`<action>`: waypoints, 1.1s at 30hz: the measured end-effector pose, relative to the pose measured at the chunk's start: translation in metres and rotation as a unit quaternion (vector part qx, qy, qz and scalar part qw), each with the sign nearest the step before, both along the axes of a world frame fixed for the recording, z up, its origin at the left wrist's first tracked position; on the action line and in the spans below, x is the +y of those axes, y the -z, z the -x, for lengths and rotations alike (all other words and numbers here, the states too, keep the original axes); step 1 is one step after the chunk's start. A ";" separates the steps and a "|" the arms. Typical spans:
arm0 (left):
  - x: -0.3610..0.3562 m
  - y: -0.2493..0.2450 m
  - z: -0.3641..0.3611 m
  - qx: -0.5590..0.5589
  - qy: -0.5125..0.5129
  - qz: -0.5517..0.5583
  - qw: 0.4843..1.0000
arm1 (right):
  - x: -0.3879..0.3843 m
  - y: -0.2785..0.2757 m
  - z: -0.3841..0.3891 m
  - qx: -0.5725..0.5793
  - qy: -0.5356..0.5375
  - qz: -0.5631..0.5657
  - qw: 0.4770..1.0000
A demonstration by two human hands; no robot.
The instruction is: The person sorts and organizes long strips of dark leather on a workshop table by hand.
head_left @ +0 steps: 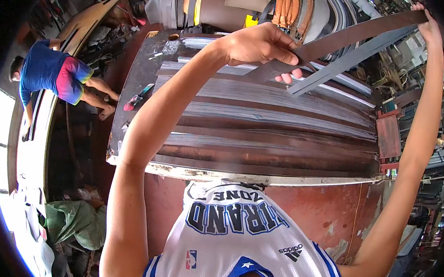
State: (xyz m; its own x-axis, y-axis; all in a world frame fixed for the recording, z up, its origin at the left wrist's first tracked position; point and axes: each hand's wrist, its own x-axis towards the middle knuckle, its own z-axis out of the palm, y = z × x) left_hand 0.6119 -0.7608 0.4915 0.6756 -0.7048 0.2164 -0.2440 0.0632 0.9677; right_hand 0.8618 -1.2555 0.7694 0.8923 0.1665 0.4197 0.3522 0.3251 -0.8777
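Strip of brown stuff (363, 35) stretches above the piled strips (264, 111). The left hand's (258, 44) thumb and fingers pinch it; the right hand's (431, 28) seem to pinch its end. Holding it straight looks like the step; moving it calls for both hands together. A gray strip (351, 60) close below may get in the way.
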 end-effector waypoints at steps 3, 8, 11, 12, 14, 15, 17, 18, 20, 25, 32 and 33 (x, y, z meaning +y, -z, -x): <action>0.001 -0.002 0.002 0.002 0.010 -0.003 1.000 | -0.026 -0.004 -0.009 0.004 -0.027 -0.012 1.000; 0.001 -0.002 0.003 -0.022 0.029 0.009 0.999 | -0.031 -0.010 0.001 0.033 -0.282 -0.036 0.958; 0.003 -0.003 0.005 -0.038 0.039 -0.001 0.999 | -0.030 -0.019 0.011 0.024 -0.070 -0.044 0.996; 0.004 -0.003 0.006 -0.041 0.041 -0.009 0.998 | -0.031 -0.016 0.017 0.011 -0.167 -0.049 0.985; 0.005 0.002 0.006 -0.048 0.049 -0.005 0.998 | -0.042 -0.020 0.017 -0.002 -0.262 -0.052 0.964; 0.007 0.005 0.007 -0.055 0.053 -0.003 0.997 | -0.055 -0.030 0.014 0.011 -0.218 -0.064 0.974; 0.012 0.006 0.011 -0.036 0.060 -0.011 0.998 | -0.074 -0.040 0.006 0.025 -0.174 -0.076 0.981; 0.015 0.009 0.012 -0.033 0.072 -0.017 0.997 | -0.079 -0.044 0.004 0.003 -0.066 -0.069 0.995; 0.022 0.017 0.015 -0.021 0.103 -0.008 0.994 | -0.133 -0.058 -0.026 -0.206 0.215 0.263 0.918; 0.048 0.042 0.032 0.035 0.102 -0.025 0.994 | -0.121 -0.017 -0.036 -0.204 0.233 0.296 0.904; 0.150 0.132 0.074 0.049 -0.106 -0.308 0.944 | -0.223 0.050 0.090 -0.094 0.387 0.364 0.842; 0.158 0.131 0.093 0.037 -0.161 -0.338 0.926 | -0.213 0.076 0.109 -0.023 0.310 0.207 0.928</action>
